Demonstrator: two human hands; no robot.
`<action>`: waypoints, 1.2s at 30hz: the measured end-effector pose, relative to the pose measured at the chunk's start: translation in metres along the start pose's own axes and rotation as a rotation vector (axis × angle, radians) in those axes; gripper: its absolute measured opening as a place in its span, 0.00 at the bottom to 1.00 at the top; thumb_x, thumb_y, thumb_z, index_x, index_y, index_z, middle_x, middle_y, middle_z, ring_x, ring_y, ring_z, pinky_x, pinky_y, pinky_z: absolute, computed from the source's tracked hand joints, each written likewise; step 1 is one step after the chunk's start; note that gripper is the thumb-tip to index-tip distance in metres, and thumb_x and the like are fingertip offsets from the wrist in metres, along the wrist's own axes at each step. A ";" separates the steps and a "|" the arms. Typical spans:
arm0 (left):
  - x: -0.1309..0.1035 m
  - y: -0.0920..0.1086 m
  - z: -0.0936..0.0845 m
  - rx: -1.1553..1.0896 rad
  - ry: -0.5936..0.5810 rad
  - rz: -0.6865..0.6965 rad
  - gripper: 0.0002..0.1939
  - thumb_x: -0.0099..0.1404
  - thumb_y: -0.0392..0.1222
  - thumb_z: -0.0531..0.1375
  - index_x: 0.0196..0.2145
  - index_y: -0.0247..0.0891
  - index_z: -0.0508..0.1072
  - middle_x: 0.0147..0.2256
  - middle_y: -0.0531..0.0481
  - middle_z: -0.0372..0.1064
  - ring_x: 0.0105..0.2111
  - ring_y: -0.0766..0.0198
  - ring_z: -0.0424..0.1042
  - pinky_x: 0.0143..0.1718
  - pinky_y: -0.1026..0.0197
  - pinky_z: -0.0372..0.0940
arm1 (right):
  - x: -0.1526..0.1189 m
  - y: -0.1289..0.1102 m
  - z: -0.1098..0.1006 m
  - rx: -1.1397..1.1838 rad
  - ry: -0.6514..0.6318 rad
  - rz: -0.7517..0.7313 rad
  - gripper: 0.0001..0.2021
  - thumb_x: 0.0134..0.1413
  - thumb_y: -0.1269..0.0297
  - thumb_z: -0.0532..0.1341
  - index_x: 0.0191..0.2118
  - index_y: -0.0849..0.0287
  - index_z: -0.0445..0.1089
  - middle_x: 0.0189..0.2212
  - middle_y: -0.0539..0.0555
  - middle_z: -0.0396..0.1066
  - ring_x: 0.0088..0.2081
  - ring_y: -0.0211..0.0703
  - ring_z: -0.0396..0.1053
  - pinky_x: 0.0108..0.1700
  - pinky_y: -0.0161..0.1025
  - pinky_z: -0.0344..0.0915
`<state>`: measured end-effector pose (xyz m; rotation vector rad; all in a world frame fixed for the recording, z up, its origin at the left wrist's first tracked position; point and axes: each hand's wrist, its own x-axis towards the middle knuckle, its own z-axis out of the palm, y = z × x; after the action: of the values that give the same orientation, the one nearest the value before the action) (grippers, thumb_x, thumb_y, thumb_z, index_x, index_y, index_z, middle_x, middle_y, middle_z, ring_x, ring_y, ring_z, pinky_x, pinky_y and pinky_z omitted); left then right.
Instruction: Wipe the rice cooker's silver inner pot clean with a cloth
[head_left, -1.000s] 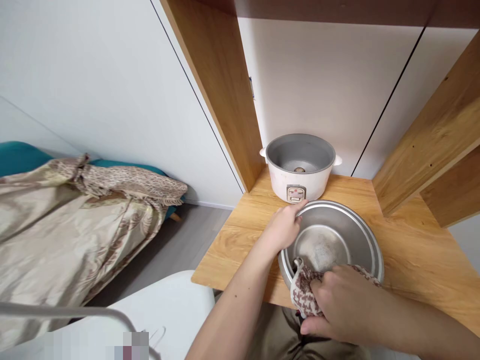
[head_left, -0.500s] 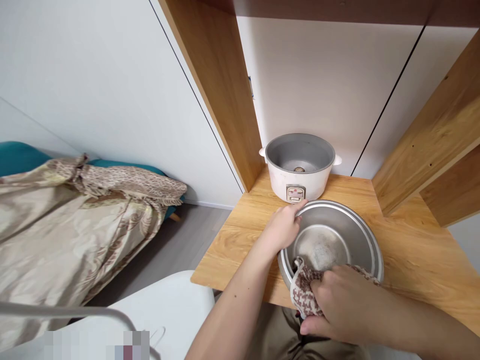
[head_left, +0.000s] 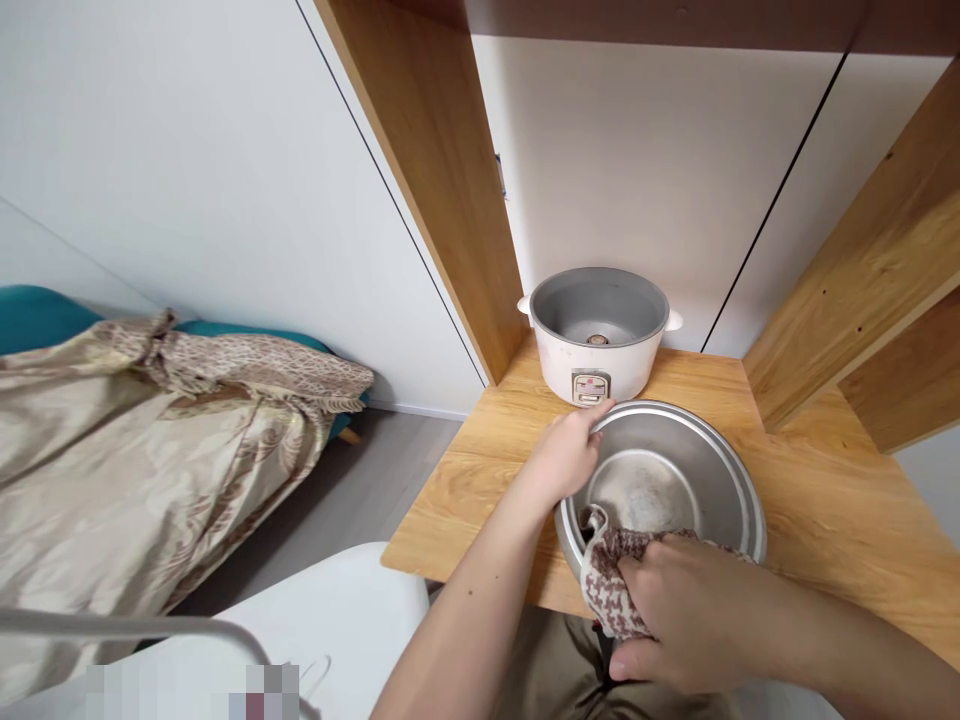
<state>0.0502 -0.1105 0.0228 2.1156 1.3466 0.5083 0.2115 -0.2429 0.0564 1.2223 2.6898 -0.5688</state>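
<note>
My left hand is closed on the left rim of a wide metal inner pot, its index finger stretched along the edge. The pot stands upright on the wooden table, with dull marks on its bottom. Over the near rim, my right hand grips a brown-and-white patterned cloth, which partly drapes inside the pot. Some of the right fingers are hidden by the back of the hand. Just behind the pot sits a white rice cooker body, lidless, with a grey interior and two side handles.
The wooden table has upright boards at its left and right and a dark shelf above. A white chair is at the lower left. Beyond it, a patterned cover lies over teal furniture.
My right hand and the cloth have shifted slightly along the near rim. My left hand, the pot and the rice cooker body stay in place.
</note>
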 end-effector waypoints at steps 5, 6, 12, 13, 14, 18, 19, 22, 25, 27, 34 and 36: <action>0.000 -0.001 0.001 -0.003 0.001 0.007 0.31 0.71 0.28 0.56 0.69 0.42 0.70 0.66 0.46 0.68 0.67 0.50 0.68 0.69 0.51 0.62 | 0.003 -0.008 0.009 -0.206 -0.023 0.017 0.27 0.66 0.37 0.62 0.34 0.60 0.78 0.26 0.59 0.79 0.28 0.55 0.77 0.30 0.44 0.61; 0.000 -0.001 0.001 -0.003 -0.001 0.006 0.31 0.71 0.29 0.56 0.69 0.42 0.70 0.66 0.46 0.68 0.67 0.50 0.68 0.69 0.51 0.63 | 0.003 -0.009 0.010 -0.223 -0.016 0.017 0.27 0.66 0.38 0.62 0.33 0.60 0.77 0.25 0.59 0.79 0.28 0.54 0.77 0.29 0.44 0.61; 0.001 0.001 0.000 0.000 -0.009 -0.001 0.30 0.71 0.29 0.55 0.69 0.41 0.70 0.66 0.46 0.69 0.67 0.50 0.68 0.69 0.51 0.62 | -0.002 -0.001 0.002 -0.037 0.013 0.010 0.22 0.64 0.41 0.65 0.38 0.57 0.76 0.30 0.56 0.80 0.30 0.52 0.77 0.29 0.41 0.58; 0.001 0.001 0.000 0.001 -0.009 -0.002 0.31 0.71 0.28 0.55 0.69 0.41 0.69 0.66 0.46 0.69 0.67 0.50 0.68 0.69 0.51 0.62 | -0.003 0.001 0.000 0.004 0.012 0.009 0.21 0.64 0.42 0.65 0.38 0.57 0.76 0.31 0.55 0.80 0.31 0.51 0.77 0.29 0.41 0.58; 0.001 0.001 -0.001 0.001 -0.009 -0.003 0.31 0.71 0.28 0.55 0.69 0.41 0.70 0.66 0.46 0.69 0.67 0.50 0.68 0.69 0.51 0.62 | -0.003 0.002 -0.001 0.027 0.009 0.006 0.20 0.63 0.42 0.65 0.38 0.56 0.76 0.31 0.54 0.80 0.31 0.51 0.78 0.29 0.41 0.57; 0.000 0.002 -0.001 -0.006 -0.009 0.008 0.31 0.71 0.28 0.55 0.69 0.41 0.69 0.66 0.45 0.69 0.67 0.49 0.68 0.69 0.50 0.62 | -0.001 -0.001 0.000 -0.091 -0.010 0.006 0.24 0.65 0.38 0.63 0.36 0.58 0.77 0.28 0.57 0.80 0.29 0.54 0.78 0.28 0.42 0.58; 0.000 0.002 -0.001 -0.005 -0.010 0.008 0.31 0.71 0.28 0.55 0.69 0.41 0.69 0.66 0.45 0.69 0.67 0.49 0.68 0.69 0.50 0.62 | 0.000 -0.003 0.002 -0.141 -0.013 0.000 0.25 0.65 0.38 0.62 0.36 0.59 0.77 0.27 0.58 0.79 0.28 0.54 0.77 0.28 0.43 0.58; -0.001 0.001 -0.001 0.000 -0.010 -0.001 0.31 0.71 0.29 0.56 0.69 0.42 0.69 0.66 0.45 0.70 0.67 0.50 0.69 0.68 0.51 0.63 | 0.002 -0.010 0.006 -0.230 0.000 0.009 0.26 0.67 0.39 0.61 0.33 0.60 0.76 0.24 0.59 0.78 0.26 0.53 0.77 0.29 0.43 0.60; -0.001 0.001 -0.001 -0.005 -0.007 0.004 0.30 0.71 0.30 0.56 0.69 0.42 0.70 0.66 0.45 0.70 0.66 0.50 0.69 0.68 0.52 0.63 | 0.001 -0.010 0.005 -0.194 0.016 0.038 0.26 0.67 0.39 0.61 0.33 0.59 0.76 0.24 0.59 0.78 0.27 0.53 0.77 0.30 0.43 0.60; -0.001 0.002 -0.001 -0.008 -0.006 0.009 0.30 0.71 0.30 0.56 0.69 0.41 0.70 0.66 0.46 0.69 0.66 0.50 0.69 0.69 0.52 0.63 | 0.000 -0.006 0.003 -0.111 0.015 0.021 0.23 0.66 0.41 0.63 0.35 0.59 0.76 0.28 0.58 0.80 0.29 0.53 0.77 0.30 0.42 0.60; -0.001 0.002 -0.002 -0.007 -0.014 0.005 0.30 0.72 0.30 0.55 0.69 0.41 0.69 0.66 0.44 0.69 0.66 0.49 0.69 0.68 0.51 0.63 | 0.000 -0.002 0.001 -0.075 -0.006 0.011 0.23 0.65 0.39 0.63 0.37 0.58 0.77 0.29 0.57 0.80 0.30 0.53 0.78 0.31 0.42 0.61; -0.001 0.002 -0.002 -0.006 -0.013 0.006 0.30 0.72 0.30 0.55 0.69 0.41 0.69 0.65 0.44 0.70 0.66 0.49 0.69 0.68 0.51 0.63 | 0.001 -0.005 0.005 -0.141 -0.010 0.010 0.25 0.66 0.39 0.62 0.36 0.59 0.77 0.28 0.59 0.80 0.28 0.54 0.77 0.31 0.43 0.62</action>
<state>0.0500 -0.1115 0.0250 2.1149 1.3310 0.4996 0.2069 -0.2474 0.0534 1.1916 2.6620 -0.3761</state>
